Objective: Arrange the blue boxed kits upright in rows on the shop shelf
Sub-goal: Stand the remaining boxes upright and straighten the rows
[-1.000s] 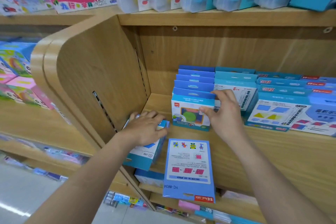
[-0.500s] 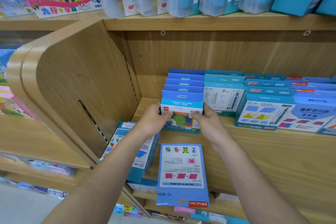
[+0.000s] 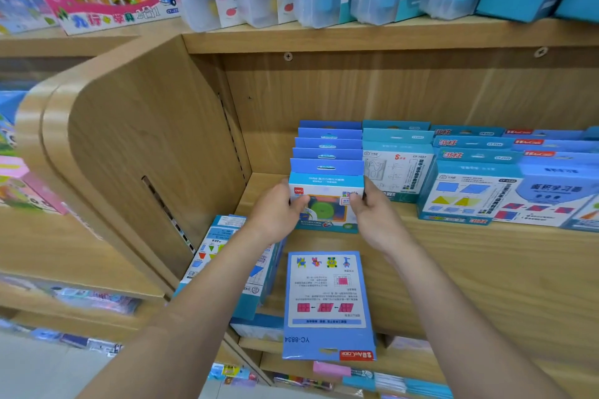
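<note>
Both hands: my left hand (image 3: 275, 210) and my right hand (image 3: 376, 214) reach forward side by side, forearms stretched out over the near edge of the shelf.
Left hand: the thumb lies on the printed face and the fingers curl round the left edge of the front kit (image 3: 327, 201).
Right hand: the thumb is on the face and the fingers wrap behind the right edge, so the two hands pinch the kit from either side.
Front kit: it stands upright on the shelf board (image 3: 453, 256) at the near end of the leftmost row (image 3: 327, 152), whose blue hang tabs stand one behind another toward the back wall (image 3: 356, 91).
Neighbouring rows: a paler row (image 3: 397, 162) stands just right of it, with more blue kits (image 3: 473, 191) further right, all upright.
Loose kits: one flat kit (image 3: 327, 298) lies back side up, its near end jutting past the shelf's near edge. A leaning kit (image 3: 227, 269) sits tilted at the near left corner, partly hidden by my left forearm.
Open room: a strip of board shows between the leftmost row and the side panel (image 3: 146, 155), and a wider stretch across the near right.
</note>
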